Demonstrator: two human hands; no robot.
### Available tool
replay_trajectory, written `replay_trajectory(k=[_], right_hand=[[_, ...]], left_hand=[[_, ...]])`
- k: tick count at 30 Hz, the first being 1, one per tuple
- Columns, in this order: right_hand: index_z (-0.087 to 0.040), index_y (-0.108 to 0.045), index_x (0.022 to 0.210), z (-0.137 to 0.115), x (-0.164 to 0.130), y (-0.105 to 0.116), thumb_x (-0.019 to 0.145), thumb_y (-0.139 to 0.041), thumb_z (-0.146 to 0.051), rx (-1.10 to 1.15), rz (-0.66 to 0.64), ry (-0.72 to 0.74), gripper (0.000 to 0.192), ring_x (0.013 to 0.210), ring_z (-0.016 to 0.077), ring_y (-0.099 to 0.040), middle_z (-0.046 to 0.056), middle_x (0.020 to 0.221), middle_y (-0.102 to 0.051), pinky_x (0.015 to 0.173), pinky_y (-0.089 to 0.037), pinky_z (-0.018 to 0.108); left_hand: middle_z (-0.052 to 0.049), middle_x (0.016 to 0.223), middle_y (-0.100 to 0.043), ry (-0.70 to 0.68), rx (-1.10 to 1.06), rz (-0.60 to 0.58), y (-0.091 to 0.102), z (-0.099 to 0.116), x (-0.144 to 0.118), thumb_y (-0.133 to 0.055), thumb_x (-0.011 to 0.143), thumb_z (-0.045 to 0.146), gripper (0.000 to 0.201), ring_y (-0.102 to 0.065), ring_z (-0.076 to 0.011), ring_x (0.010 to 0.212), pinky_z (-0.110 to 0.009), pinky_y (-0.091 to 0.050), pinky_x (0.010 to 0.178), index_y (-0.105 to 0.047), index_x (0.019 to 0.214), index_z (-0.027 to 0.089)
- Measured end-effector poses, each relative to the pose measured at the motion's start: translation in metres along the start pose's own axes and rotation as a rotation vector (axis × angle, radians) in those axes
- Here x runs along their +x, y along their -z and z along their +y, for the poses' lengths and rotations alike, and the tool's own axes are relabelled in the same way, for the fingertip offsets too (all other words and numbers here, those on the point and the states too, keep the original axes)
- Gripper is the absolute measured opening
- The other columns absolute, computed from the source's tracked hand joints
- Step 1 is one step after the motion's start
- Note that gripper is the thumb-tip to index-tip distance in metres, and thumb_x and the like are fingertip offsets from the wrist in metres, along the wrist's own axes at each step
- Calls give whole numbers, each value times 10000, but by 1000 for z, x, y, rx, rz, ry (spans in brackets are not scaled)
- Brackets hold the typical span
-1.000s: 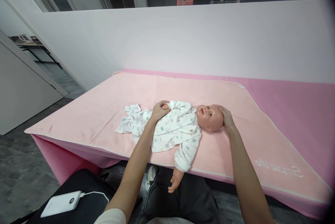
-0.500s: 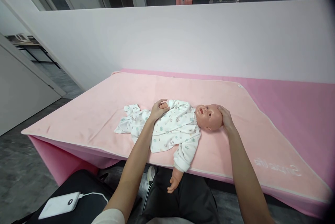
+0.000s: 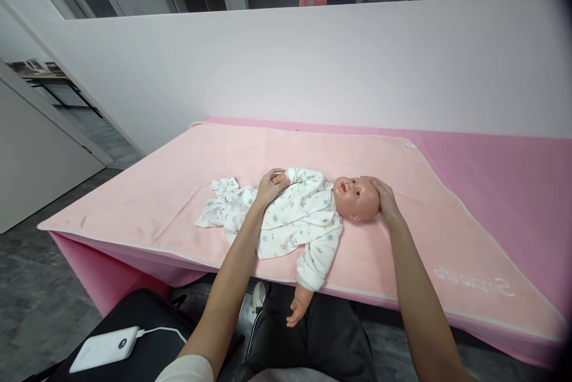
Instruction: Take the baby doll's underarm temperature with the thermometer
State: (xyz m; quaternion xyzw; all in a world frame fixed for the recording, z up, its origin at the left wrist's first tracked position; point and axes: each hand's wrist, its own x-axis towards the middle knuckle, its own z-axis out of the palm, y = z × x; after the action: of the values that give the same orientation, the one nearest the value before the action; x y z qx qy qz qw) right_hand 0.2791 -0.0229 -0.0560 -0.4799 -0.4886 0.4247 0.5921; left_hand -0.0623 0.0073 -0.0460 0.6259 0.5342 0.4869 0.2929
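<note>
While the plastic baby doll in a white printed romper (image 3: pixel 304 215) is lying lengthwise left-to-right on the pink blanket (image 3: pixel 179 179), the right hand (image 3: pixel 385 202) is cupping its head with curled fingers and the left hand (image 3: pixel 269 186) is closing loosely round its far wrist.

Both forearms bare, no watch, rings or bands seen. Left hand (image 3: pixel 269 186) & right hand (image 3: pixel 385 202) ungloved, nails short. Edge of a short white cloth sleeve (image 3: pixel 187 368) shows on the left upper arm, just right of the white slab-shaped power bank (image 3: pixel 105 348). Dark black trousers (image 3: pixel 313 334) over the lap, further right of the power bank. Right sleeve out of frame.
</note>
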Motion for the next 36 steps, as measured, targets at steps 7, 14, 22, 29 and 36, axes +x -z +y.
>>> replay_trajectory(k=[7,14,22,29,36], right_hand=[[-206,-678,898,0,0,-1,712,-600,-547,4,10,-5,396,946,246,-628,40,928,-708,862,-489,380],[-213,-680,891,-1,0,0,705,-609,-550,-2,11,-16,391,923,246,-633,38,904,-709,847,-497,375],[-204,-684,862,-3,0,-2,704,-613,-532,3,32,26,371,973,244,-615,41,966,-701,886,-475,368],[-206,-685,851,-6,-3,-4,709,-619,-519,32,40,5,351,950,244,-622,37,931,-706,873,-481,369],[-201,-678,836,-3,0,-4,693,-624,-557,34,44,10,388,910,242,-631,40,901,-707,855,-493,376]], left_hand=[[-28,810,-647,116,-9,163,0,-9,6,-693,628,415,451,-606,-155,767,-263,-493,700,-606,1003,180],[-28,816,-601,149,-202,137,-2,-11,9,-629,686,400,413,-603,-148,759,-275,-507,695,-593,1032,176],[-18,931,-582,102,-177,31,1,-7,5,-764,482,179,714,-590,-110,745,-257,-485,740,-491,1142,193],[-27,922,-622,63,196,104,2,4,-1,-776,527,307,546,-576,-168,855,-273,-441,765,-564,1016,188],[-40,770,-605,140,595,112,-1,10,-2,-682,569,645,522,-553,-209,754,-285,-383,632,-554,789,190]])
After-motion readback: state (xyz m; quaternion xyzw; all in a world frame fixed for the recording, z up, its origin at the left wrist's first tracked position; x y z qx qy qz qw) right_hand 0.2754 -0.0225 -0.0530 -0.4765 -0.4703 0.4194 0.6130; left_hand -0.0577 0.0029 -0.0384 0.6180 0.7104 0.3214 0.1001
